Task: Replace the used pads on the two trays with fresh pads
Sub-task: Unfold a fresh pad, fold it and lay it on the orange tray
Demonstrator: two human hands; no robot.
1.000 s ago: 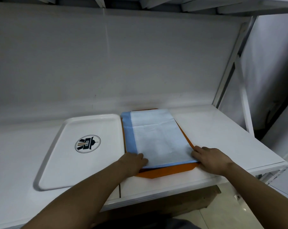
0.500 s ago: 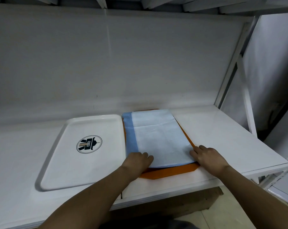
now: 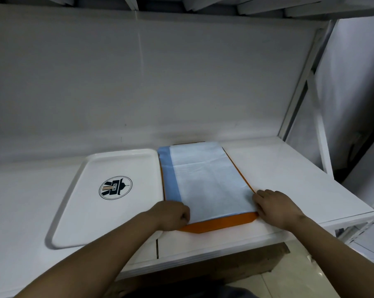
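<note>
Curled fingers of my left hand (image 3: 173, 215) apparently pinching blue pad's (image 3: 207, 183) near-left corner, my right hand (image 3: 276, 206) flat, fingers straight on its near-right edge, pad over orange tray (image 3: 220, 223), bare white tray (image 3: 91, 203) beside it on bench (image 3: 289, 168).

The single head camera looks forward and down from above the white shelf (image 3: 289, 181), close to it, facing the back wall (image 3: 181, 82) at 12 o'clock; forearms enter from 6 o'clock.
</note>
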